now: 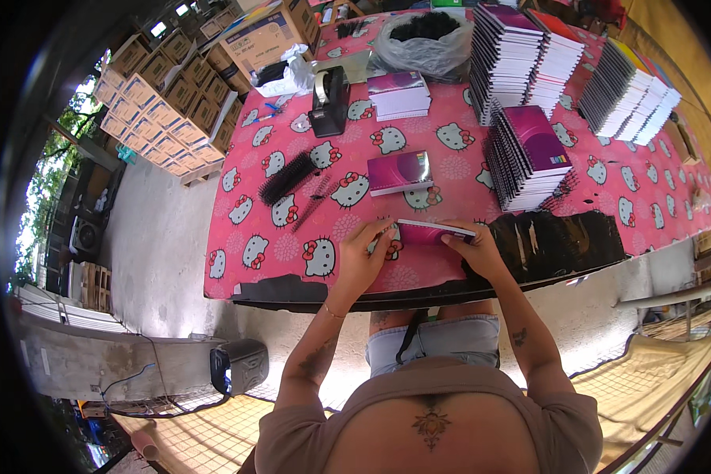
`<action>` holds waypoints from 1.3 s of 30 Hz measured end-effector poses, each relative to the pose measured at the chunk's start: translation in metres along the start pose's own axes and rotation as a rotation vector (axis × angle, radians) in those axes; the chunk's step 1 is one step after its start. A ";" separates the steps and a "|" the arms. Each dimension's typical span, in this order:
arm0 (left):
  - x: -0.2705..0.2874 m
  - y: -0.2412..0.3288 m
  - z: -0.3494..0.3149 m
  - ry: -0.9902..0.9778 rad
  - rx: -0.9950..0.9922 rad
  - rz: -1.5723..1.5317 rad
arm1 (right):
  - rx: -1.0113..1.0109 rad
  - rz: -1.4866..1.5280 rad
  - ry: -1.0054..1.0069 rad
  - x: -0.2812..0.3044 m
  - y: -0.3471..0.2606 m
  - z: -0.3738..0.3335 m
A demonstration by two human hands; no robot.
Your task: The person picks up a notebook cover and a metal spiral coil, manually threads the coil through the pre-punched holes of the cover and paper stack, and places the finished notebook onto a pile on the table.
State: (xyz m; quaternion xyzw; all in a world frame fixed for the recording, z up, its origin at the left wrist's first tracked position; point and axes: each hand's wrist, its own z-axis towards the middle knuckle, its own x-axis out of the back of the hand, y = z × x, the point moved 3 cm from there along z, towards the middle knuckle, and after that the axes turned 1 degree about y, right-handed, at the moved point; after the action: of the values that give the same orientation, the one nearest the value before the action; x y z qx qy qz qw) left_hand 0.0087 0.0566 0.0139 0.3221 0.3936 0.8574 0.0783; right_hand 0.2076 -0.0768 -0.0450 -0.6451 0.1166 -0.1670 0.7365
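Two hands, the left hand (361, 259) and the right hand (474, 249), on one purple notebook (433, 231) at the near edge of the one table (292, 272); one more purple notebook (400, 172) lying single; one low pile of notebooks (399, 94); four tall stacks of notebooks, first (528, 156), second (504, 57), third (559, 57) and fourth (629, 93); one black tape dispenser (329, 101); one loose heap of black binding combs (288, 177); one clear bag of black combs (423, 41); cardboard boxes (170, 103) too many to count
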 end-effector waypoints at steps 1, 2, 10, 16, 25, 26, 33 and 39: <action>0.000 0.000 0.001 0.013 -0.014 0.006 | 0.000 -0.001 -0.003 0.001 -0.002 0.000; -0.001 -0.001 0.001 0.026 -0.029 0.011 | 0.000 -0.002 -0.005 0.001 -0.003 0.000; -0.001 -0.005 0.013 -0.093 -0.163 0.085 | 0.047 -0.041 -0.012 0.000 -0.003 -0.002; 0.003 0.002 0.017 -0.365 -0.038 0.175 | 0.067 -0.080 -0.007 -0.001 -0.012 -0.008; -0.036 0.020 -0.031 -0.135 -0.308 0.827 | 0.025 0.108 0.163 -0.013 -0.020 -0.017; -0.043 0.009 -0.058 -0.187 -0.297 0.827 | 0.009 0.159 0.177 -0.013 -0.021 -0.018; -0.029 0.031 0.001 -0.191 -0.205 0.919 | -0.058 0.143 0.136 -0.012 -0.022 -0.023; -0.032 0.030 -0.003 -0.127 -0.276 0.926 | -0.072 0.099 0.090 -0.017 -0.027 -0.025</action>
State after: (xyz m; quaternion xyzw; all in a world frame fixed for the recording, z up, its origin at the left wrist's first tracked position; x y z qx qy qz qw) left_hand 0.0353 0.0220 0.0190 0.5018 0.0857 0.8250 -0.2455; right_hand 0.1800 -0.0958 -0.0224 -0.6564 0.1874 -0.1547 0.7142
